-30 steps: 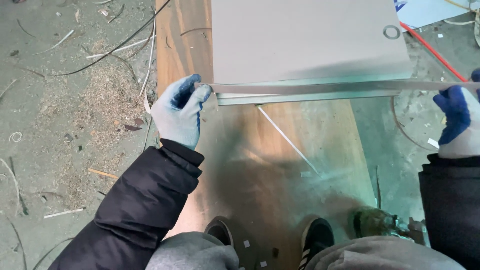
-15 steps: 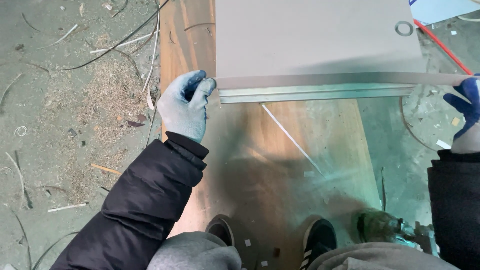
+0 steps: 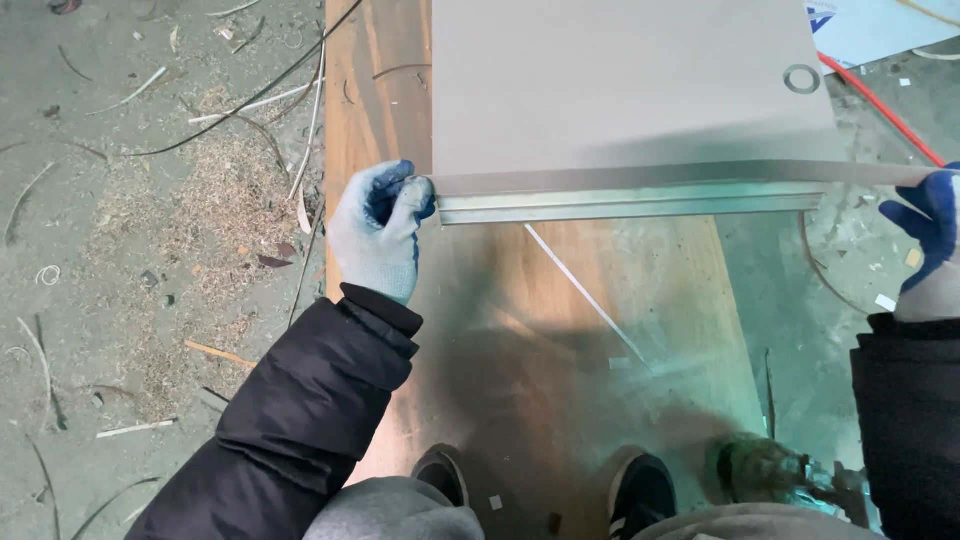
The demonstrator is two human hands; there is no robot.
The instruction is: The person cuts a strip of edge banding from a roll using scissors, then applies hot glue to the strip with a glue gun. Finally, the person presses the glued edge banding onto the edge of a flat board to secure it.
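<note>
Head view looks down on our two gloved hands holding a grey panel that lies across a brown plywood sheet on the floor. Our left hand, in a blue-and-grey glove, has its grip closed on the panel's near left corner, fingers curled against the edge where a thin metal strip runs along the near side. Our right hand, in a blue glove, sits at the right end of that same near edge, touching it; we cannot tell how tightly its grip is closed, since the frame cuts it off. The panel has a small round ring near its far right corner. A red cable runs on the floor to the right. Sawdust is scattered on the concrete at left. Our shoes stand on the plywood, nearest us.
</note>
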